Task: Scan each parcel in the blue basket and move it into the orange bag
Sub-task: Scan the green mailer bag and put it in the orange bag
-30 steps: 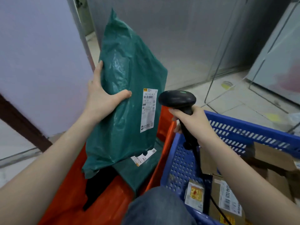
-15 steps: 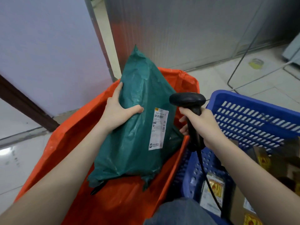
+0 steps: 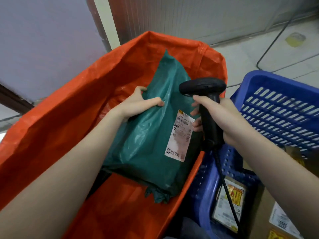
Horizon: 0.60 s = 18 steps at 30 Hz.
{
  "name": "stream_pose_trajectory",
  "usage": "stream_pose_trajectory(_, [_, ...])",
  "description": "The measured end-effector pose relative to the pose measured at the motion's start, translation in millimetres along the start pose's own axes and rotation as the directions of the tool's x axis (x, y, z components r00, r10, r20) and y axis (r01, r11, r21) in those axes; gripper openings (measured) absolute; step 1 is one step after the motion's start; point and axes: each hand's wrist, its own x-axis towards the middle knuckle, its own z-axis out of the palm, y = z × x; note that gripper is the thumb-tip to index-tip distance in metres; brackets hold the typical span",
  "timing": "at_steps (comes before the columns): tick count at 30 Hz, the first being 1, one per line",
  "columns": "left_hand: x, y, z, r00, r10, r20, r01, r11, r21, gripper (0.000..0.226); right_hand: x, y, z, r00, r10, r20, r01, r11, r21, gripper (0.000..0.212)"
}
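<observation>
gripping a crinkly green plastic parcel (image 3: 151, 135) inside the woven orange bag (image 3: 69, 121), left hand (image 3: 138, 104); right hand (image 3: 222, 118) round a black scanner (image 3: 205, 94)

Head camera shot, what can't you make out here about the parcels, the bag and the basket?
- Shipping label on the green parcel: print too small and blurred to read.
- Bottom of the orange bag: hidden under the green parcel and the left forearm.
- Blue basket: cut off by the right and bottom edges, so the number of parcels left is unknown.
- Barcode scanner: its window faces away.
</observation>
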Motion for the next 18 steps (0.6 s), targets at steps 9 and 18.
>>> stream_pose_trajectory(9, [10, -25, 6, 0.962, 0.173, -0.213, -0.034, 0.846, 0.532, 0.06, 4, 1, 0, 0.999, 0.041, 0.004, -0.041, 0.999, 0.008, 0.025])
stream_pose_trajectory(18, [2, -72, 12, 0.994, 0.079, -0.078, -0.038, 0.903, 0.428, 0.13, 3, 1, 3, 0.998, 0.059, 0.011, -0.059, 0.998, -0.025, 0.027])
